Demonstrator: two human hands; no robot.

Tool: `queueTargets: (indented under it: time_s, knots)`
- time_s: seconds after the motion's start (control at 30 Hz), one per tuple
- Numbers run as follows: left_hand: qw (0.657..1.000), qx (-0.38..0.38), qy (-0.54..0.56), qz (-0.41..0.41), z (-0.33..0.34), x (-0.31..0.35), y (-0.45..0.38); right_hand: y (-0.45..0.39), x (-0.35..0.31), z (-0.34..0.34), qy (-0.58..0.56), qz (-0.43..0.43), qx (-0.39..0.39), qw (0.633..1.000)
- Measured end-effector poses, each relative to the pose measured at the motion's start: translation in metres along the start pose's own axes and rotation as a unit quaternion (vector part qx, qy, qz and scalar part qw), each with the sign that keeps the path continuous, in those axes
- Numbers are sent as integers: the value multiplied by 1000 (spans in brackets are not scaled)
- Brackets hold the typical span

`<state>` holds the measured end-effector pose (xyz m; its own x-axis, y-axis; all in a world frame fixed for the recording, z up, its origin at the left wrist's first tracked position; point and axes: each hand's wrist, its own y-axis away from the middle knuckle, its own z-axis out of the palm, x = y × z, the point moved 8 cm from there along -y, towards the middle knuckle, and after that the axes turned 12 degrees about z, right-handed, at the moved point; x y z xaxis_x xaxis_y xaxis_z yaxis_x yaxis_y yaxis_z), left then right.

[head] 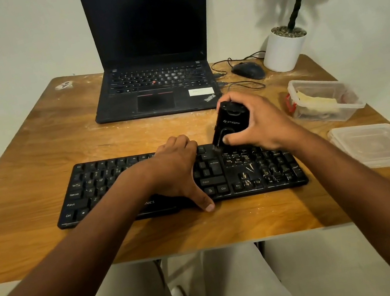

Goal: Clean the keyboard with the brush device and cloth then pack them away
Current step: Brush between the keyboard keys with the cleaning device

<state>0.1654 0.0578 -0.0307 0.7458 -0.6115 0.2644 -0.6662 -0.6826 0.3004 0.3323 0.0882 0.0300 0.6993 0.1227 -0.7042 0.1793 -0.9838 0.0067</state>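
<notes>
A black keyboard (107, 186) lies across the wooden table (33, 155) near its front edge, with pale specks on its right-hand keys. My left hand (179, 168) rests on the keyboard's middle, fingers curled over the far edge and thumb hooked over the near edge. My right hand (260, 123) grips a black brush device (230, 123), held upright and tilted, its lower tip touching the keys at the keyboard's upper right. A yellowish cloth (316, 100) lies folded inside an open clear container at the right.
The clear container (353, 104) sits at the table's right, its lid (375, 144) lying nearer me. Behind the keyboard stands an open black laptop (153, 50). A wired mouse (248, 70) and a potted plant (283, 48) occupy the back right corner.
</notes>
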Motion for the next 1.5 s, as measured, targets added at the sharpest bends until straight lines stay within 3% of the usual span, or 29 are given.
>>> queueTargets:
  time_s: [0.2,0.4,0.53,0.7,0.8,1.03,1.2,1.5]
  knots:
    - [1000,-2,-3,1,-1,1,1,-8,6,-15,22,12,24,999]
    - [1000,-1,-7,3,1,0,0,-1,13,-14,17,18,-24,999]
    - [1000,-3,-6,4,0,0,0,-3,11,-21,41,16,30,999]
    - [1000,-2,0,2,1,0,0,2,0,-8,-39,5,38,999]
    - [1000,0,0,3,1,-1,0,11,11,-3,-14,19,32,999]
    - [1000,2,-1,2,1,0,0,19,15,-29,-1,39,160,986]
    - [1000,1,2,1,0,0,1,36,13,3,-77,63,193,976]
    - [1000,8,-1,5,0,1,2,56,20,-17,-59,105,272,955]
